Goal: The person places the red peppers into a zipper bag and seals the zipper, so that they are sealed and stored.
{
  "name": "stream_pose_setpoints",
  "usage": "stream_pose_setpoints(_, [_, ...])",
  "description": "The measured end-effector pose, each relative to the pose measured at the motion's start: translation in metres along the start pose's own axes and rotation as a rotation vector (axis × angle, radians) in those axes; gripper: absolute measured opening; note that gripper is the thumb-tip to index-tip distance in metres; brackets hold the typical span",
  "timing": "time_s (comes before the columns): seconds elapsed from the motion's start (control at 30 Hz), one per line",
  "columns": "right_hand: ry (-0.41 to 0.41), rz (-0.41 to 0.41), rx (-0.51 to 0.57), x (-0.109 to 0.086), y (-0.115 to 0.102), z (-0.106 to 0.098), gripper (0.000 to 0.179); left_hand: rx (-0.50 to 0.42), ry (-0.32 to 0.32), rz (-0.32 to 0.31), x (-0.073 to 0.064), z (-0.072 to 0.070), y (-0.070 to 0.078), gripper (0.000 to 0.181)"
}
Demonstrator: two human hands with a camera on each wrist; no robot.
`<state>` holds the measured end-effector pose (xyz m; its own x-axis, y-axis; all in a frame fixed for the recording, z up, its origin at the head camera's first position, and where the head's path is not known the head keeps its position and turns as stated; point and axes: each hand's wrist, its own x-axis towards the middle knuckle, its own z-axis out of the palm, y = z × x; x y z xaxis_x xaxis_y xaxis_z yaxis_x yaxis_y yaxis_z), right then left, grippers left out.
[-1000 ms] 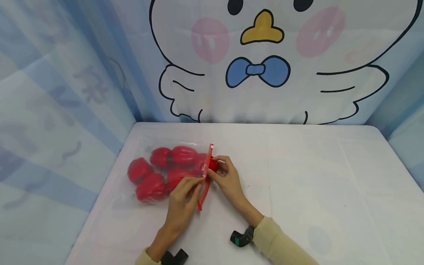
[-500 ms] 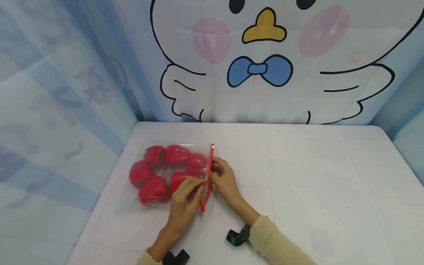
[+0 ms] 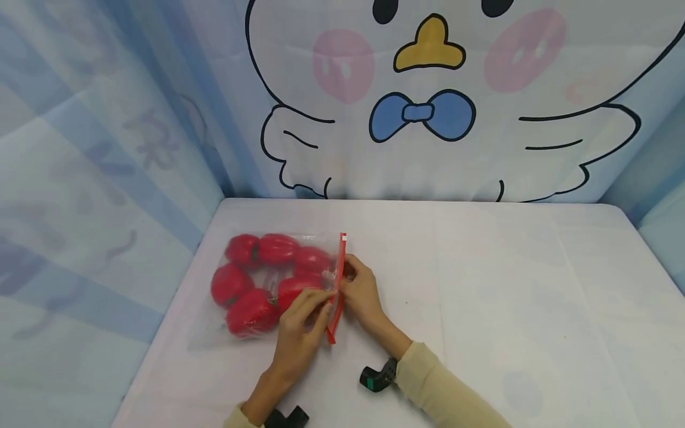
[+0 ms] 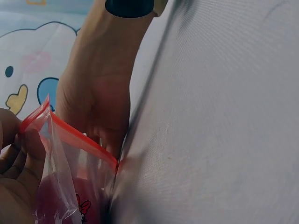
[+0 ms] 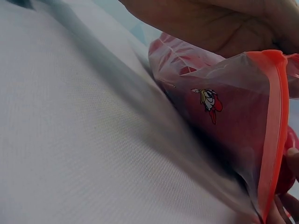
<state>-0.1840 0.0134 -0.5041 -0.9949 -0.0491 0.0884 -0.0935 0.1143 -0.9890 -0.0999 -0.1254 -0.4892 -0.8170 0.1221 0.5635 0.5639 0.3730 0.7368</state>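
Observation:
A clear zip bag (image 3: 321,242) with a red zip strip lies on its side at the table's left, several red bell peppers (image 3: 278,248) inside. My left hand (image 3: 301,329) pinches the near side of the bag's mouth; in the left wrist view, its fingers (image 4: 32,156) grip the red-edged rim, which stands spread apart. My right hand (image 3: 364,294) is at that mouth, its fingertips hidden behind the strip in the head view. In the right wrist view, its thumb and fingers hold a red pepper (image 5: 290,163) right at the opening.
A white cloth covers the table (image 3: 481,285), which stretches away to the right. Behind it hangs a curtain (image 3: 423,166) with a cartoon print, and a blue curtain (image 3: 107,178) runs along the left. A black wrist camera (image 3: 379,375) sits by the right sleeve.
My right hand has moved slightly left into the bag's mouth, and the pepper it holds has gone behind the strip. Upper peppers in the bag have shifted left. The left hand keeps its grip.

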Motion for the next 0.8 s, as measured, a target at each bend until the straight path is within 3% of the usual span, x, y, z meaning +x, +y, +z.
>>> stream_pose_setpoints(0.2, [-0.021, 0.01, 0.047, -0.001, 0.002, 0.0, 0.034, 0.013, 0.003, -0.007, -0.002, 0.001, 0.001, 0.031])
stream_pose_setpoints(0.47, [-0.105, 0.022, 0.073, -0.008, 0.003, -0.01, 0.04, 0.025, 0.049, 0.029, -0.001, 0.003, 0.0, 0.035])
stream_pose_setpoints(0.57, [-0.175, 0.028, 0.086, -0.012, 0.004, -0.017, 0.038, 0.018, 0.061, 0.032, -0.001, 0.004, -0.001, 0.036])
stream_pose_setpoints(0.8, [-0.397, -0.051, 0.082, -0.015, 0.008, -0.024, 0.04, 0.029, 0.054, 0.016, -0.003, 0.002, 0.0, 0.037])
